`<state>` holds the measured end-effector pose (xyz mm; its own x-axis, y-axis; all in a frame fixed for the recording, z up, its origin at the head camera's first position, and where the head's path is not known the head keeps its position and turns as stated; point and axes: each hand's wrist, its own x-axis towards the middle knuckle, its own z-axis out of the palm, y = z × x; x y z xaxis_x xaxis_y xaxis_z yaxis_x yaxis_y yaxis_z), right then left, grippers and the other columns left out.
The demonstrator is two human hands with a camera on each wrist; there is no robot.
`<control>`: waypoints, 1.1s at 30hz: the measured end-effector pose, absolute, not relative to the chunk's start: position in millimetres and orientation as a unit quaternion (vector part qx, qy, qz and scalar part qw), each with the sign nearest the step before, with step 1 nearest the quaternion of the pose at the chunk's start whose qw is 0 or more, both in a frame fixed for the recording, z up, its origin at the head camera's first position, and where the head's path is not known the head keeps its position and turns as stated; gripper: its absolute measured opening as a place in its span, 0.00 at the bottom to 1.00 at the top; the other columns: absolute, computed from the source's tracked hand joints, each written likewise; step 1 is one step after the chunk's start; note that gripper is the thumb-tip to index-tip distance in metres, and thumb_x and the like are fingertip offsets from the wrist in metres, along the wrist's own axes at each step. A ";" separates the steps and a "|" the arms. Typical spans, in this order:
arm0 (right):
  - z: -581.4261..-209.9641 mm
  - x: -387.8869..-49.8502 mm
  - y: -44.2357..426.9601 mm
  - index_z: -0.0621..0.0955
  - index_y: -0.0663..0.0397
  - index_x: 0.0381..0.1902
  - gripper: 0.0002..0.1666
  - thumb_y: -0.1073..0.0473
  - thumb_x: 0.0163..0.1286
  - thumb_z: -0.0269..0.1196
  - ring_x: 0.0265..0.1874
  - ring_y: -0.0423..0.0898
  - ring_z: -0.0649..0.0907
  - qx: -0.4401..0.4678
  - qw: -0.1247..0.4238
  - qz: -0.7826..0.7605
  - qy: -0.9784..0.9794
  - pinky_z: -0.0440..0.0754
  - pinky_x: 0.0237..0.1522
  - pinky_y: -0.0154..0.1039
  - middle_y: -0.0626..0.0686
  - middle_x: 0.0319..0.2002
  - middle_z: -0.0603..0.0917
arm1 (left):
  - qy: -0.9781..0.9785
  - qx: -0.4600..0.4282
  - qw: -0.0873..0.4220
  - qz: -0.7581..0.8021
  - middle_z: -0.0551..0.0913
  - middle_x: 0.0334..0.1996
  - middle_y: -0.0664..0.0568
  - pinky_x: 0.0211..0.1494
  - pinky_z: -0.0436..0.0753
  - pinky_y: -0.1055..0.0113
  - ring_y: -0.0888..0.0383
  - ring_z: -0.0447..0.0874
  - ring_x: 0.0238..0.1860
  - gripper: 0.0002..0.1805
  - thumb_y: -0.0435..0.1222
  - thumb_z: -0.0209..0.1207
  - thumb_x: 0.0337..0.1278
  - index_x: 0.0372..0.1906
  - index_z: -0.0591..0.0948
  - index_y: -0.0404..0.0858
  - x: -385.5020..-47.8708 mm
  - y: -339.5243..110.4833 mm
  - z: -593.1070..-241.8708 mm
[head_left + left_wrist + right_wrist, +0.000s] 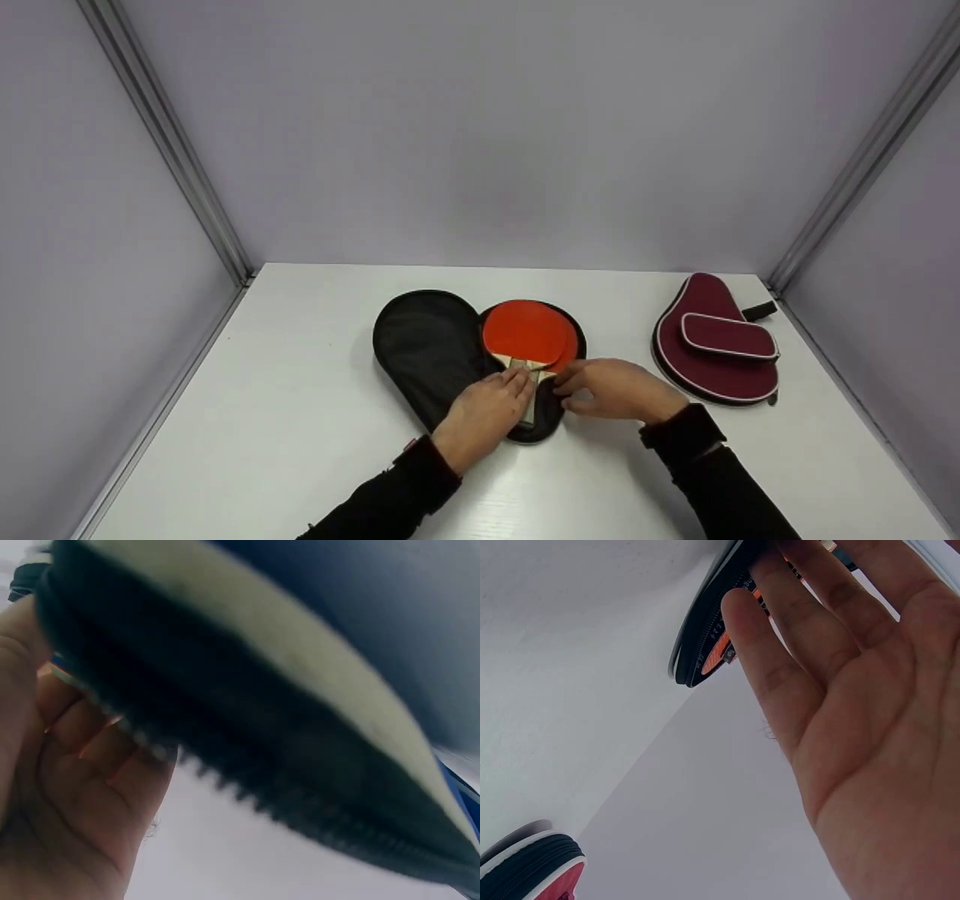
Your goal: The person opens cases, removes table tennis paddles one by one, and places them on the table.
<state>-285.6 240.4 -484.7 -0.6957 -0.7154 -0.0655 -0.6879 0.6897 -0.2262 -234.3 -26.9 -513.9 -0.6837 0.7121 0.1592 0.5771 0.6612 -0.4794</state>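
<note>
A black paddle case (424, 352) lies unfolded on the white table. Two table tennis paddles (525, 330) with red-orange faces overlap in its right half, handles toward me. My left hand (484, 412) rests on the handles with its fingers stretched out. At the right rim of the case, my right hand (619, 390) touches near the lower paddle, fingers loosely bent. In the right wrist view its fingers (810, 630) look fairly straight beside the zipped rim; the thumb is hidden. A toothed zip edge (247, 727) with pale trim fills much of the left wrist view, blurred, before the left palm.
A maroon paddle case (716, 360) with white piping and a front pocket lies at the right of the table, a black strap (759, 311) beside it. Grey walls (487, 135) enclose the table at the back and both sides.
</note>
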 end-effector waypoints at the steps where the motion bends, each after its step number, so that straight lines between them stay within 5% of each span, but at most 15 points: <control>1: -485.1 -285.6 240.4 0.97 0.53 0.60 0.16 0.56 0.83 0.72 0.64 0.55 0.94 -0.383 0.074 -0.094 0.916 0.94 0.69 0.58 0.54 0.66 0.95 | -0.895 -0.356 0.178 0.203 0.84 0.83 0.58 0.73 0.90 0.74 0.63 0.83 0.83 0.33 0.39 0.74 0.80 0.85 0.82 0.48 -233.4 -26.9 -514.1; 7: -486.0 -286.0 239.7 0.98 0.54 0.59 0.16 0.57 0.82 0.71 0.64 0.55 0.95 -0.378 0.077 -0.101 0.917 0.94 0.69 0.58 0.54 0.65 0.95 | -0.897 -0.335 0.213 0.193 0.87 0.81 0.55 0.53 0.95 0.76 0.63 0.85 0.82 0.33 0.39 0.78 0.75 0.81 0.86 0.47 -234.0 -31.4 -509.8; 13: -486.1 -286.9 240.2 0.98 0.53 0.59 0.15 0.57 0.82 0.71 0.63 0.55 0.95 -0.380 0.076 -0.100 0.916 0.94 0.68 0.58 0.54 0.64 0.96 | -0.898 -0.324 0.228 0.192 0.88 0.80 0.53 0.63 0.94 0.74 0.61 0.87 0.80 0.27 0.36 0.72 0.81 0.80 0.87 0.44 -240.5 -40.3 -500.6; 17: -486.7 -287.0 240.9 0.98 0.53 0.59 0.16 0.57 0.82 0.71 0.63 0.55 0.95 -0.381 0.075 -0.103 0.916 0.94 0.68 0.58 0.53 0.64 0.96 | -0.896 -0.317 0.246 0.193 0.90 0.78 0.54 0.61 0.95 0.73 0.60 0.90 0.77 0.24 0.34 0.70 0.83 0.77 0.89 0.44 -245.0 -45.7 -496.8; 21: -487.2 -287.2 241.8 0.98 0.53 0.59 0.15 0.57 0.82 0.71 0.62 0.55 0.95 -0.384 0.072 -0.104 0.915 0.95 0.67 0.57 0.53 0.63 0.96 | -0.892 -0.314 0.264 0.189 0.92 0.75 0.55 0.59 0.96 0.72 0.60 0.92 0.75 0.24 0.33 0.72 0.80 0.75 0.91 0.45 -249.7 -49.7 -494.6; 33: -485.5 -284.9 242.7 0.98 0.52 0.60 0.16 0.58 0.82 0.70 0.63 0.55 0.95 -0.374 0.078 -0.109 0.918 0.95 0.67 0.57 0.53 0.64 0.95 | -0.892 -0.317 0.306 0.099 0.94 0.70 0.50 0.73 0.93 0.67 0.56 0.95 0.70 0.25 0.27 0.75 0.72 0.71 0.92 0.39 -262.3 -64.6 -482.4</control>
